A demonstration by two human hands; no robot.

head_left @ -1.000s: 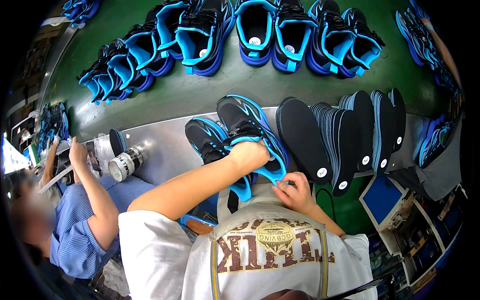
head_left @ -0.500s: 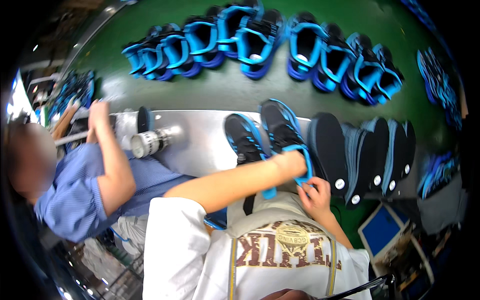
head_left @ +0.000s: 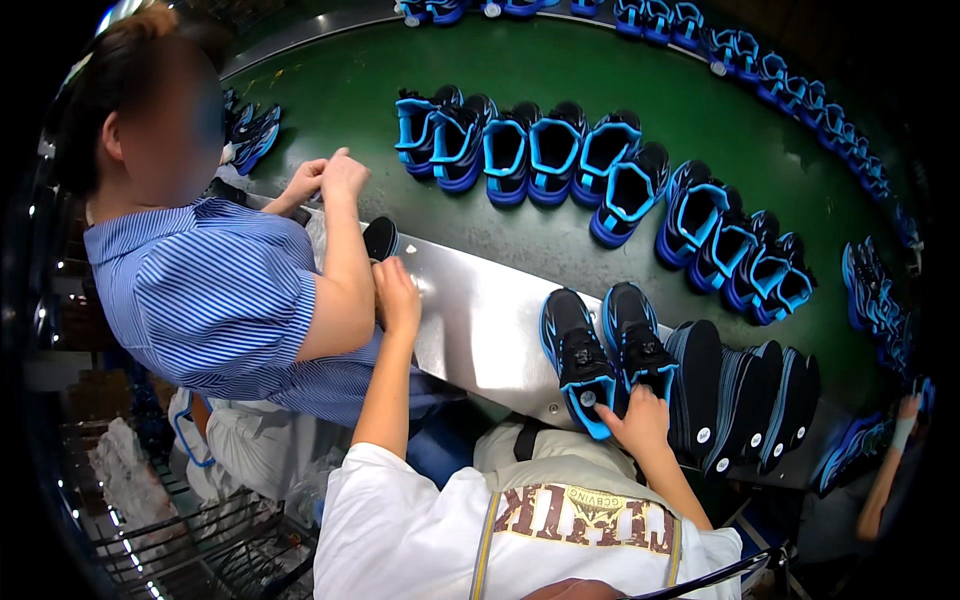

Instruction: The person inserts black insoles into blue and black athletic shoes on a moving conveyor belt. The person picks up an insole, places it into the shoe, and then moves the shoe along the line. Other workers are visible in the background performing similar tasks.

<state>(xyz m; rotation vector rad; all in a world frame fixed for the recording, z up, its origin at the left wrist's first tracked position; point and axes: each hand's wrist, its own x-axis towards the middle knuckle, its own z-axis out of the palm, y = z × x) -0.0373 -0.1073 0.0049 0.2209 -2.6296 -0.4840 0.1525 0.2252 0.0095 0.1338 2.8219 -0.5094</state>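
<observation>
A pair of black and blue sneakers stands on the metal bench, the left sneaker beside the right sneaker, heels toward me. My right hand is at their heels: its fingers grip the right sneaker's collar and its thumb reaches to the left sneaker's opening. Stretched out to the left, my left hand is curled at the bench's far left part, near a black insole. What its fingers hold is hidden behind the hand.
Stacks of black insoles with round white stickers lie right of the sneakers. A row of sneakers stands on the green table beyond the metal bench. A co-worker in a striped blue shirt sits close on my left.
My left hand has gone from the right sneaker's heel to the bench's left part, where a printed jar stood. My right hand has shifted onto the sneaker heels. The view has turned.
</observation>
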